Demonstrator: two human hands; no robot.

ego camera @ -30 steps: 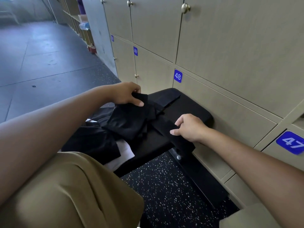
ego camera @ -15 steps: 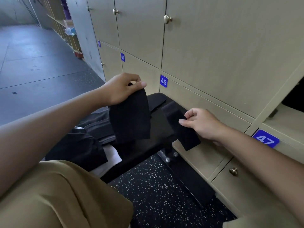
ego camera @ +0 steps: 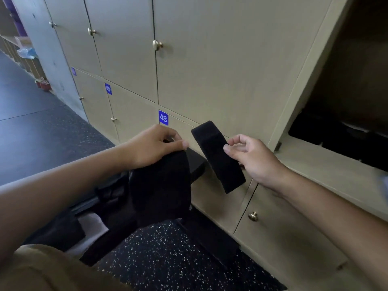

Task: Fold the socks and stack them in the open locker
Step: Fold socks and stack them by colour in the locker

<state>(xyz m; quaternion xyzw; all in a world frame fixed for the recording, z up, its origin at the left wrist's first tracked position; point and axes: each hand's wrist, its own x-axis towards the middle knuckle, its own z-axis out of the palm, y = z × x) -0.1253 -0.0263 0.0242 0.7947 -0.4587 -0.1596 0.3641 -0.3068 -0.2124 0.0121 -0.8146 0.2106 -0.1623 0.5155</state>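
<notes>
Locker [ego camera: 327, 164] lies right of my right grip [ego camera: 255, 158] — pinched on the folded sock [ego camera: 218, 156], long axis tilted; left grip [ego camera: 155, 145] pinches another sock [ego camera: 161, 185].

Two black socks in mid-frame: a folded sock [ego camera: 218, 156], a narrow tilted strip held aloft at center right; a wider sock [ego camera: 161, 185] hanging limp at center. Open locker [ego camera: 327, 162] at right edge, dark inside.

We see matt black cloth socks [ego camera: 218, 156], matt pale wood-grain locker doors [ego camera: 220, 59] with shiny brass-coloured metal knobs [ego camera: 157, 45], and rough speckled rubbery flooring [ego camera: 168, 255].
</notes>
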